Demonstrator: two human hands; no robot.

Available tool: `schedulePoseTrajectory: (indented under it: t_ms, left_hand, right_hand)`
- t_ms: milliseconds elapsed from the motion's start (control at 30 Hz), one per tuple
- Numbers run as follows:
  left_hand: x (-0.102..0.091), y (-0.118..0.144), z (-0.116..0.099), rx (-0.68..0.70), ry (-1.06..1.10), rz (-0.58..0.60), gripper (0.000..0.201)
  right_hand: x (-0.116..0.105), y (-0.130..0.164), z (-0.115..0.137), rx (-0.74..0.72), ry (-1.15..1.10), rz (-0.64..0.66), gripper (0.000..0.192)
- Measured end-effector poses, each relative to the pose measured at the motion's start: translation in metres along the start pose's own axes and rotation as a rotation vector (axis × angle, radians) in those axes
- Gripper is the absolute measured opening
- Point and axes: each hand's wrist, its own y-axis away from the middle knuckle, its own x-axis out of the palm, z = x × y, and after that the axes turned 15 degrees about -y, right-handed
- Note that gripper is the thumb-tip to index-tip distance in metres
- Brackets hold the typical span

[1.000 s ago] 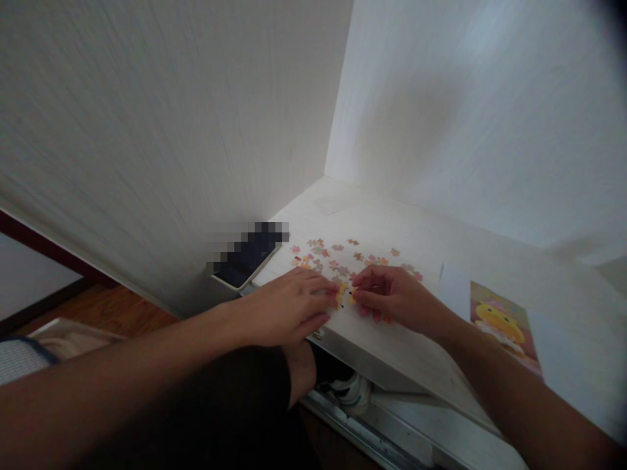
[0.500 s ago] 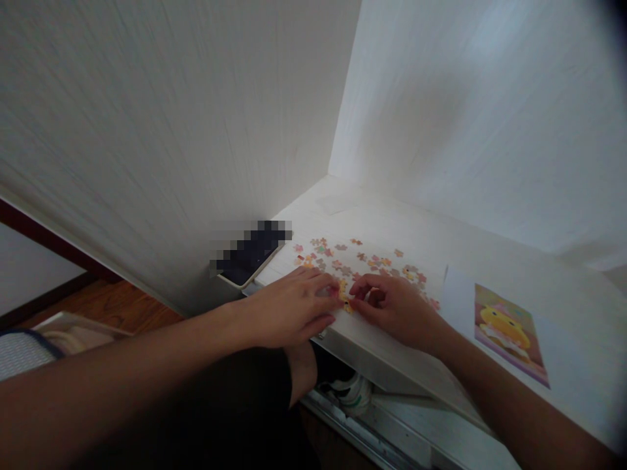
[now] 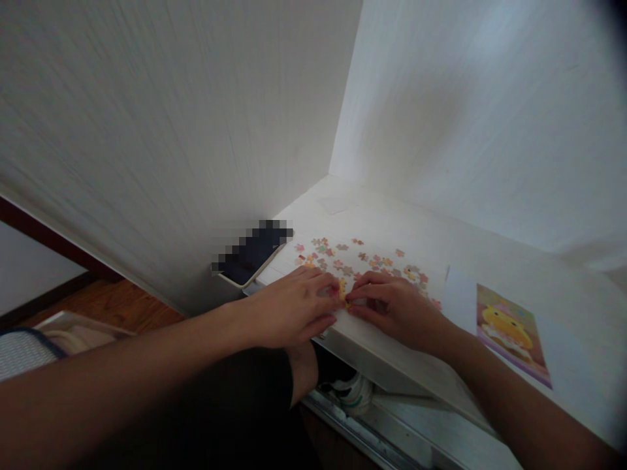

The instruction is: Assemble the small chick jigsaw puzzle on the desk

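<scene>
Near the front edge of the white table, my left hand (image 3: 296,307) rests with its fingertips closed on yellow puzzle pieces (image 3: 342,286), steadying them against the tabletop. From the other side, my right hand (image 3: 396,301) pinches a small yellow puzzle piece (image 3: 347,303) between thumb and fingers, right against the left fingertips. The fingers hide most of these pieces, so I cannot tell whether they interlock. Just beyond both hands lie several loose puzzle pieces (image 3: 376,262) in pink, yellow, brown and grey. A reference picture (image 3: 509,333) of a yellow figure is printed on white paper to the right.
A dark phone (image 3: 252,254) lies at the table's left edge by the wall. Walls rise behind and to the left of the table (image 3: 421,228). A faint clear sheet (image 3: 336,203) is near the back corner. Below the table edge are my leg and a shoe (image 3: 355,395).
My right thumb and fingers have closed on the small yellow piece, which showed between the hands before. The left hand stays nearly still.
</scene>
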Motion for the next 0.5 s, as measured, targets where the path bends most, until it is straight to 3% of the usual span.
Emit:
schedulePoseTrajectory:
  t_ms: [500]
  left_hand:
    - [-0.0007, -0.0006, 0.0001, 0.008, -0.022, 0.022, 0.025]
  right_hand:
    - [-0.0016, 0.0001, -0.0023, -0.028, -0.019, 0.019, 0.013]
